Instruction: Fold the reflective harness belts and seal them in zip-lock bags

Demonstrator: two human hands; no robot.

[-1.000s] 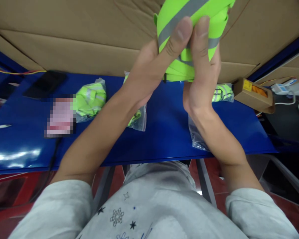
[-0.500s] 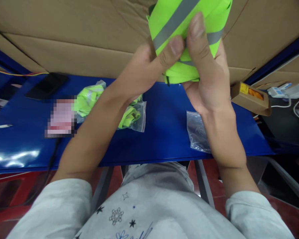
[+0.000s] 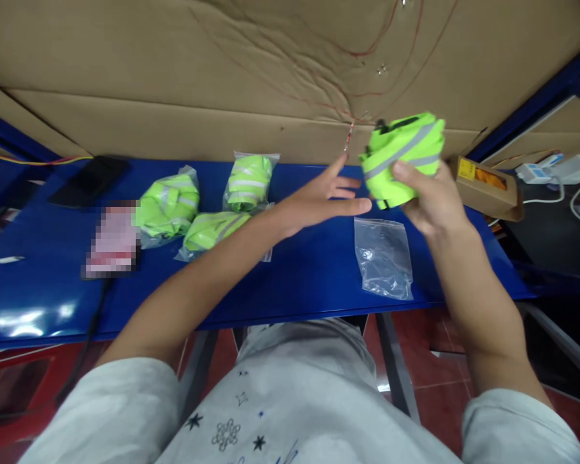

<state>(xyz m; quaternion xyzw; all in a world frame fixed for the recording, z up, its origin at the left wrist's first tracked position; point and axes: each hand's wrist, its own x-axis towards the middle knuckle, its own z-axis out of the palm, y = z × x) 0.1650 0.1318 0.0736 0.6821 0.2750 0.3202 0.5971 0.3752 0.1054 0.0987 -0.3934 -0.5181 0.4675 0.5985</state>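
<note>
My right hand (image 3: 430, 193) grips a folded neon-green reflective vest (image 3: 401, 158) with grey stripes, holding it above the blue table (image 3: 309, 277). Just left of the vest, my left hand (image 3: 326, 200) is open, fingers spread and apart from the cloth. Below the vest lies a flat clear zip bag (image 3: 384, 258). Three bagged green bundles rest on the left part of the table: one bundle (image 3: 169, 205) at the left, one (image 3: 249, 180) at the back, and a third (image 3: 215, 230) partly hidden by my left forearm.
A black phone-like slab (image 3: 91, 180) and a blurred-out pink item (image 3: 112, 238) lie on the left. At the right stand an open cardboard box (image 3: 486, 187) and white devices with cables (image 3: 555, 171). A cardboard wall (image 3: 149, 122) with thin red wires rises behind the table.
My left hand has let go of the vest and moved down from it. My right hand has brought the vest lower and to the right. The bagged bundles and zip bag show more fully.
</note>
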